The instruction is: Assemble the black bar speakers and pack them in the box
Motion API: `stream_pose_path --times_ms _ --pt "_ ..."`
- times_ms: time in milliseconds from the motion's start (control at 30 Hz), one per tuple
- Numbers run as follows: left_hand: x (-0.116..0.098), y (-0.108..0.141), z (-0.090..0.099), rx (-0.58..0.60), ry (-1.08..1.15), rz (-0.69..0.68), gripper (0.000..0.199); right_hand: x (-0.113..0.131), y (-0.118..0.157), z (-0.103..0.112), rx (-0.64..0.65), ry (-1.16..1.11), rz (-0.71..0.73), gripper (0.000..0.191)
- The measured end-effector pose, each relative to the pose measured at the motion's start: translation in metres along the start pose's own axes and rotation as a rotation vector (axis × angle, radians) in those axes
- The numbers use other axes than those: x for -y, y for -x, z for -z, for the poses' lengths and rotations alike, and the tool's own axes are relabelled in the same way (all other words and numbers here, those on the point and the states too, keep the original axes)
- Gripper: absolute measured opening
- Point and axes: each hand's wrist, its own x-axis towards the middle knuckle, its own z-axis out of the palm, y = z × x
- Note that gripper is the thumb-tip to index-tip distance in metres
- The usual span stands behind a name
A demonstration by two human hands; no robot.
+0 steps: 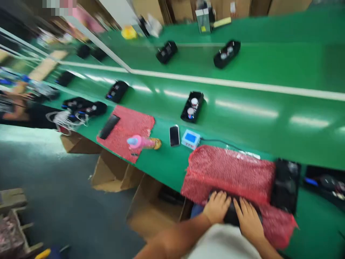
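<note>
Both my hands lie flat on a long black casing (234, 213), which rests on a red bubble-wrap sheet (231, 165) at the bench's near edge. My left hand (219, 205) covers the casing's left part, fingers stretched out. My right hand (249, 217) lies on its right part, fingers also extended. Neither hand is wrapped around anything. Just right of the wrap sits a black housing (287, 185). Farther right, another black housing (326, 181) shows a blue piece and parts inside, blurred.
A small blue-white box (191, 139) with a cable, a phone (174, 135) and a pink bottle (140, 141) stand to the left. Black housings with round parts (192, 107) lie on the green belt. Cardboard boxes (113, 169) sit below; a person's arm (18, 104) shows far left.
</note>
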Motion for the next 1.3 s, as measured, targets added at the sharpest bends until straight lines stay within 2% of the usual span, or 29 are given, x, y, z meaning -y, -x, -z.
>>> stream_pose_path --times_ms 67,100,267,433,533,767,933,1200,1300 --pt "-0.004 0.001 -0.01 0.014 0.033 0.005 0.074 -0.003 0.022 -0.004 0.05 0.024 -0.051 0.043" --pt "-0.004 0.0 -0.015 0.013 0.047 0.007 0.078 -0.005 0.026 -0.005 0.069 0.033 -0.056 0.048" --pt "-0.005 -0.004 -0.022 -0.051 0.04 0.008 0.09 -0.016 0.02 0.005 0.087 -0.003 -0.023 0.066" --pt "-0.011 0.001 -0.014 -0.131 -0.031 -0.007 0.087 -0.028 0.013 0.027 0.064 -0.116 0.022 0.046" --pt "-0.011 0.0 -0.013 -0.173 -0.053 -0.016 0.086 -0.031 0.006 0.029 0.067 -0.129 0.005 0.039" --pt "-0.011 -0.002 -0.013 -0.235 -0.071 -0.035 0.087 -0.018 -0.009 0.02 0.035 -0.046 -0.19 0.033" --pt "-0.01 -0.002 -0.013 -0.263 -0.075 -0.049 0.084 -0.007 -0.008 0.028 0.036 -0.028 -0.197 0.034" --pt "-0.008 -0.002 -0.013 -0.253 -0.049 -0.058 0.087 0.022 -0.009 0.021 -0.049 0.004 -0.382 0.035" --pt "-0.009 -0.002 -0.012 -0.252 -0.048 -0.056 0.088 0.024 -0.01 0.023 -0.102 -0.04 -0.358 0.031"
